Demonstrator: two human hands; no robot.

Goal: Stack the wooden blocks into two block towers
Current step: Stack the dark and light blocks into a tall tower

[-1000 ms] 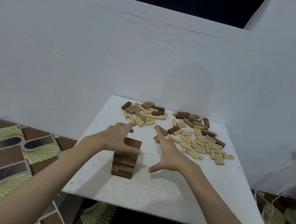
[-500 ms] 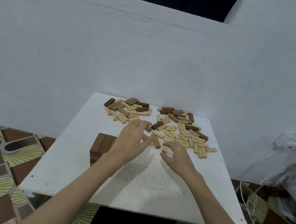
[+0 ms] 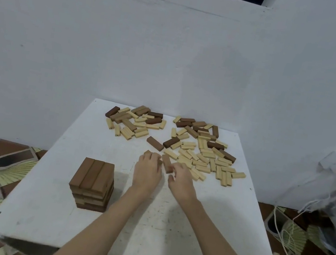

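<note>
- 2 hands meet mid-desk point(image 3: 46, 207): left hand point(image 3: 148, 171) curls on a brown block point(image 3: 148, 152); right hand point(image 3: 181, 178) pinches another block point(image 3: 166, 162).
- 1 tower point(image 3: 92, 183) stands left.

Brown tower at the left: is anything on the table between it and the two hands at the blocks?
Nothing visible. Bare white table lies between the brown tower and the left hand. Both hands, the right hand too, are at brown blocks by the loose pile's near edge, the grip unclear.

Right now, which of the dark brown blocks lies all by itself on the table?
The dark brown block in the gap between the two loose piles, just beyond the hands; it touches no other block.
</note>
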